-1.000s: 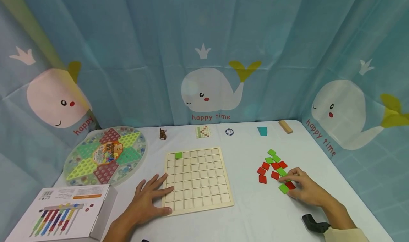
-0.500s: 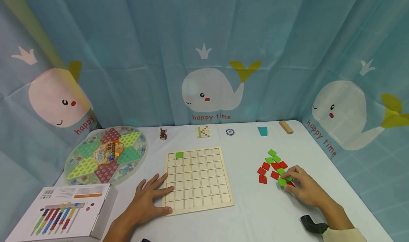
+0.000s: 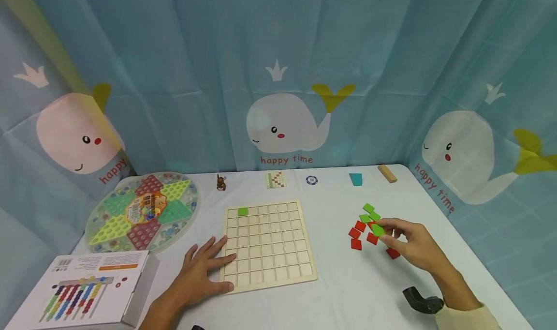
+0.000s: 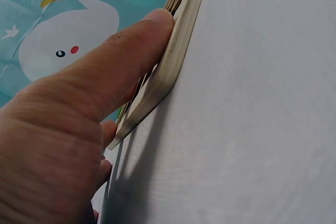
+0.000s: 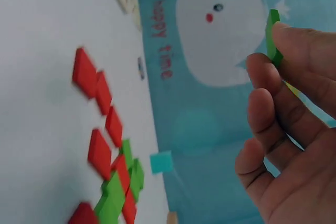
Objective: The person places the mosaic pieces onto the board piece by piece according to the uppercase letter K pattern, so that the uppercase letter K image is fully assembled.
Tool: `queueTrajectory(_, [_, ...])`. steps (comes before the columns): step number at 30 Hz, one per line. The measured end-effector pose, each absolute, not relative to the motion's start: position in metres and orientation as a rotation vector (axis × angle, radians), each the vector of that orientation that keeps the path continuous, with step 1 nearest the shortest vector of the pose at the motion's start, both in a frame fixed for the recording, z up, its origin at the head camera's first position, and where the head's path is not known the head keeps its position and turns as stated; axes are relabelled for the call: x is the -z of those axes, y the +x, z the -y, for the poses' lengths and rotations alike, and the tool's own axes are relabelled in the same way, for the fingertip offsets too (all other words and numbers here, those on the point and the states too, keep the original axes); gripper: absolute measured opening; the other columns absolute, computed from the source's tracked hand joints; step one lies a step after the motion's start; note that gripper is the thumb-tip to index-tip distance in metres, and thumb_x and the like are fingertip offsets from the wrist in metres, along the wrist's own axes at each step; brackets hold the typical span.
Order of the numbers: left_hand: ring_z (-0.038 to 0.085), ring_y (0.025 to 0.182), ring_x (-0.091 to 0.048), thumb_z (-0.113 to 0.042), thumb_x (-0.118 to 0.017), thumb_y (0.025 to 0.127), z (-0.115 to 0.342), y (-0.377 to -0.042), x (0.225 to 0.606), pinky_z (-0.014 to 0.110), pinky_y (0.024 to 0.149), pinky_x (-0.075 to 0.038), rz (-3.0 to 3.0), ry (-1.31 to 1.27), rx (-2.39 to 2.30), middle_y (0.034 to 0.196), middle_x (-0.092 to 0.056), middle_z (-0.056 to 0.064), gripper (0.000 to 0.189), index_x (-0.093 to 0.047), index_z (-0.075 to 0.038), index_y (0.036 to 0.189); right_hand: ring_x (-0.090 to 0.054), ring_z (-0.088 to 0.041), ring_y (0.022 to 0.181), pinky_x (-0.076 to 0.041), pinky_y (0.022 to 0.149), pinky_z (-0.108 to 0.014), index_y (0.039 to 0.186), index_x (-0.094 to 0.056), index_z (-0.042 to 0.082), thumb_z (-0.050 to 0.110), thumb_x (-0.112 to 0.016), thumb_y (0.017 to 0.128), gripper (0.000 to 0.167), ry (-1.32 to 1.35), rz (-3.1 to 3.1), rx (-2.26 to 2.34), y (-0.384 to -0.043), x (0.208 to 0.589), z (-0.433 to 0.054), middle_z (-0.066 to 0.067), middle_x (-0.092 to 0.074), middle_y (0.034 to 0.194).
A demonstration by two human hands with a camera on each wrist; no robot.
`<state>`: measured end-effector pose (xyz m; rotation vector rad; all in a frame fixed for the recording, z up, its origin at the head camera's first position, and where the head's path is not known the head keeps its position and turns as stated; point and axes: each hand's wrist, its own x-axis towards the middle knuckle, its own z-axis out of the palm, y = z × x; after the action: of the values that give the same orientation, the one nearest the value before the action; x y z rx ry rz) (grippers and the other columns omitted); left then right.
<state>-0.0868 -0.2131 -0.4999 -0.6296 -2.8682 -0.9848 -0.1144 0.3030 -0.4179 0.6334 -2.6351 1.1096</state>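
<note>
My right hand (image 3: 413, 245) pinches a green square tile (image 3: 377, 230) between thumb and fingers, held above the scattered tiles. The right wrist view shows that green tile (image 5: 272, 38) edge-on at the fingertips. My left hand (image 3: 201, 273) rests with spread fingers on the left side of a wooden grid board (image 3: 268, 249). Its thumb (image 4: 123, 51) lies along the board's near corner. One green tile (image 3: 242, 212) sits in a top-row cell of the board. Below and beside the right hand lie several red tiles (image 3: 356, 244) and green tiles (image 3: 368, 207).
Left of the board are a round star-patterned game board (image 3: 143, 211) and a white box (image 3: 95, 286). Along the back lie a small brown figurine (image 3: 221, 182), a patterned card (image 3: 276, 179), a round chip (image 3: 311, 180), a teal piece (image 3: 356, 179) and a wooden block (image 3: 387, 173).
My right hand has picked up a green tile from the near end of the scattered tiles and moved it up and slightly left. My left hand has stayed on the board.
</note>
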Motion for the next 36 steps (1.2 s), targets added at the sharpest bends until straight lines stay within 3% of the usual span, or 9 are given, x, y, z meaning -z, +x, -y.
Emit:
queueTrajectory(8, [0.041,0.139,-0.023,-0.063,-0.075,0.069,0.213,-0.087,0.500,0.064,0.104,-0.003,2.878,-0.626,1.015,0.151,-0.037,0.005,0.068,-0.068,-0.025,0.125,-0.054,-0.015,0.080,-0.047,0.069,-0.021,0.112,-0.067,0.001,-0.010,-0.073,0.079,0.035,0.776,2.506,-1.354,-0.118,0.400,-0.273,-0.003,-0.064,0.089])
queueTrajectory(17, [0.041,0.139,-0.023,-0.063,-0.074,0.070,0.213,-0.086,0.498,0.064,0.104,-0.002,2.889,-0.633,1.010,0.151,-0.037,0.006,0.067,-0.068,-0.024,0.125,-0.056,-0.021,0.081,-0.050,0.064,-0.028,0.111,-0.070,0.008,0.004,-0.076,0.082,0.029,0.746,2.550,-1.353,-0.129,0.389,-0.230,0.002,-0.063,0.090])
queueTrajectory(25, [0.041,0.139,-0.023,-0.062,-0.075,0.070,0.212,-0.086,0.497,0.064,0.104,-0.002,2.896,-0.620,1.009,0.151,-0.038,0.006,0.067,-0.069,-0.023,0.123,-0.057,-0.018,0.083,-0.047,0.069,-0.039,0.107,-0.072,0.008,0.004,-0.077,0.081,0.027,0.778,2.523,-1.327,-0.142,0.390,-0.192,0.005,-0.066,0.094])
queueTrajectory(36, [0.039,0.139,-0.024,-0.063,-0.075,0.069,0.213,-0.087,0.500,0.063,0.104,-0.003,2.881,-0.625,1.006,0.151,-0.038,0.005,0.067,-0.069,-0.025,0.123,-0.057,-0.019,0.081,-0.045,0.069,-0.041,0.107,-0.072,0.008,0.010,-0.076,0.083,0.024,0.825,2.516,-1.412,-0.164,0.398,-0.136,0.005,-0.065,0.089])
